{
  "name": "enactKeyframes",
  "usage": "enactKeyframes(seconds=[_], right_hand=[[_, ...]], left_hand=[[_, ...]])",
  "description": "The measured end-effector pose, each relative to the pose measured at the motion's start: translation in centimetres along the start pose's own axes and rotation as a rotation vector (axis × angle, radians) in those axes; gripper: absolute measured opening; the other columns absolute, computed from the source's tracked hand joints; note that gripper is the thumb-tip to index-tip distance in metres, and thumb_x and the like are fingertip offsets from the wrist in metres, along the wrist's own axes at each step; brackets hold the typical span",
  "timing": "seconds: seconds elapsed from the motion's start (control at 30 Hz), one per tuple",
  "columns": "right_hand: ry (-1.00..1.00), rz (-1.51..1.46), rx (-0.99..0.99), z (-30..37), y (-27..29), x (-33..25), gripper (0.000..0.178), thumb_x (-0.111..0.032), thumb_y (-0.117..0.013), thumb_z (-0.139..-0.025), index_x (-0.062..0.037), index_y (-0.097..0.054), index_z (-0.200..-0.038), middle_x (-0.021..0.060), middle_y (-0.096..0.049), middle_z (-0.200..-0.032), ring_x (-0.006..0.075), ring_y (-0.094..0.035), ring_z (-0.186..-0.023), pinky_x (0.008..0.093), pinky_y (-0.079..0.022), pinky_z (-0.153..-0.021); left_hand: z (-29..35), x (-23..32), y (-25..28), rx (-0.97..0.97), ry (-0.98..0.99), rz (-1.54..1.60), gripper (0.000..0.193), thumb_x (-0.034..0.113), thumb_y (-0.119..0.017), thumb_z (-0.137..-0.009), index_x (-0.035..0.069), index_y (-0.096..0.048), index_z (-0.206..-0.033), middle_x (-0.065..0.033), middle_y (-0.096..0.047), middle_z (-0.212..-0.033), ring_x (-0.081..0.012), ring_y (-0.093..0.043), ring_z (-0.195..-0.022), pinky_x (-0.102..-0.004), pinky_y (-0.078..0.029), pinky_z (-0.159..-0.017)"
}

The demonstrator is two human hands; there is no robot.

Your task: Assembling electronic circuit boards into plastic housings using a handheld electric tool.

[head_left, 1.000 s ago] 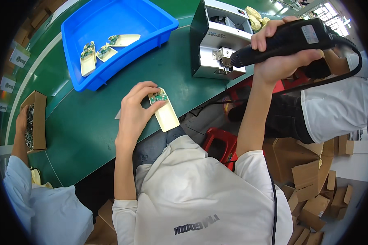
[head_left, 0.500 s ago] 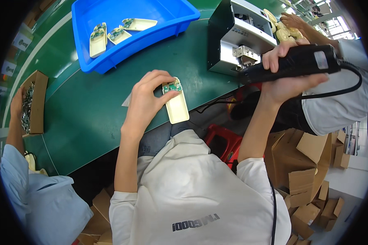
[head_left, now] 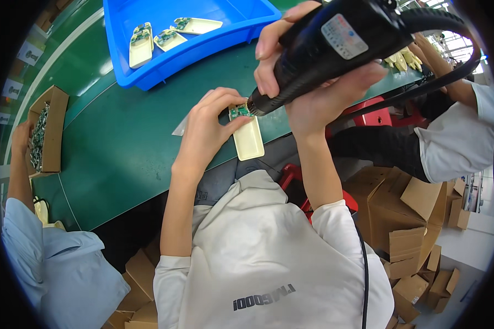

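Note:
My left hand (head_left: 204, 122) grips the upper end of a cream plastic casing (head_left: 249, 143), fingers and thumb across it at the table's near edge. A small green circuit board (head_left: 240, 112) sits in the casing's upper end. My right hand (head_left: 318, 107) is wrapped around a thick black corded electric screwdriver (head_left: 307, 60), tilted down to the left. Its nose is at the right side of the circuit board; whether the tip touches is hidden. Several similar casings with boards (head_left: 141, 49) lie in a blue plastic tray (head_left: 142, 81) beyond my hands.
A cardboard box (head_left: 53, 131) of small metal-looking parts is at the left, with another person's hand (head_left: 21, 137) at it. To the right are another person's arm and pale gloves (head_left: 403, 59). Red stools (head_left: 370, 112) and cardboard boxes (head_left: 389, 205) stand below the green table (head_left: 121, 159).
My right hand has brought the electric screwdriver left and over to the circuit board. My left hand still holds the casing, a little farther right in the view. The screwdriver now covers the metal machine.

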State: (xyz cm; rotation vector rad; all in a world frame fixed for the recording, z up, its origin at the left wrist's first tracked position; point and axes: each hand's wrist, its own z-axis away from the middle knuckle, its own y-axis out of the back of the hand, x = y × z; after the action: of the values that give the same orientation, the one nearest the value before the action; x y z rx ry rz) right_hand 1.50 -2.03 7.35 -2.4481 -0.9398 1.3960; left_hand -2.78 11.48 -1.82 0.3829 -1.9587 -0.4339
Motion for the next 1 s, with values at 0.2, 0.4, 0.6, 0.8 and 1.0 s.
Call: enactKeyframes(seconds=[0.2, 0.4, 0.6, 0.8, 1.0], right_hand=[[0.147, 0.217, -0.152, 0.0, 1.4, 1.6, 0.091, -0.077, -0.038, -0.087, 0.0090, -0.049, -0.116, 0.0182, -0.062, -0.082, 0.0114, -0.055, -0.049, 0.0203, -0.042, -0.043], [0.131, 0.195, -0.164, 0.3, 1.2, 1.5, 0.090, -0.076, -0.041, -0.086, 0.0091, -0.049, -0.117, 0.0185, -0.062, -0.083, 0.0109, -0.055, -0.049, 0.0199, -0.042, -0.043], [0.005, 0.357, -0.078, 0.6, 0.5, 0.9, 0.104, -0.093, -0.028, -0.074, 0.0015, -0.045, -0.113, 0.0173, -0.060, -0.081, 0.0149, -0.052, -0.043, 0.0216, -0.042, -0.043], [-0.067, 0.389, -0.035, 0.9, 0.1, 0.6, 0.104, -0.096, -0.032, -0.068, -0.0007, -0.045, -0.108, 0.0121, -0.057, -0.072, 0.0133, -0.049, -0.043, 0.0223, -0.041, -0.043], [-0.118, 0.343, -0.013, 0.9, -0.1, 0.6, 0.105, -0.097, -0.037, -0.063, -0.0021, -0.045, -0.106, 0.0091, -0.054, -0.069, 0.0132, -0.048, -0.042, 0.0233, -0.039, -0.041]], left_hand=[[0.1, -0.1, 0.1, -0.029, 0.036, 0.016, 0.032, 0.005, -0.080, -0.068, -0.001, -0.066, -0.096, -0.0082, -0.064, -0.096, -0.0266, -0.061, -0.088, -0.0348, -0.049, -0.077], [0.2, -0.1, 0.1, -0.031, 0.040, 0.022, 0.031, 0.005, -0.080, -0.069, -0.001, -0.067, -0.096, -0.0080, -0.064, -0.096, -0.0265, -0.061, -0.088, -0.0350, -0.049, -0.077], [0.2, 0.2, 0.0, -0.028, 0.043, 0.024, 0.032, 0.005, -0.080, -0.069, 0.000, -0.067, -0.097, -0.0079, -0.064, -0.096, -0.0266, -0.061, -0.088, -0.0354, -0.049, -0.077], [0.2, 0.3, 0.0, -0.029, 0.030, 0.020, 0.032, 0.004, -0.080, -0.069, 0.000, -0.066, -0.097, -0.0082, -0.064, -0.095, -0.0271, -0.061, -0.089, -0.0358, -0.049, -0.077], [0.0, 0.0, 0.2, -0.017, -0.006, 0.064, 0.032, 0.003, -0.079, -0.068, 0.000, -0.067, -0.096, -0.0088, -0.063, -0.092, -0.0280, -0.061, -0.089, -0.0362, -0.050, -0.077]])
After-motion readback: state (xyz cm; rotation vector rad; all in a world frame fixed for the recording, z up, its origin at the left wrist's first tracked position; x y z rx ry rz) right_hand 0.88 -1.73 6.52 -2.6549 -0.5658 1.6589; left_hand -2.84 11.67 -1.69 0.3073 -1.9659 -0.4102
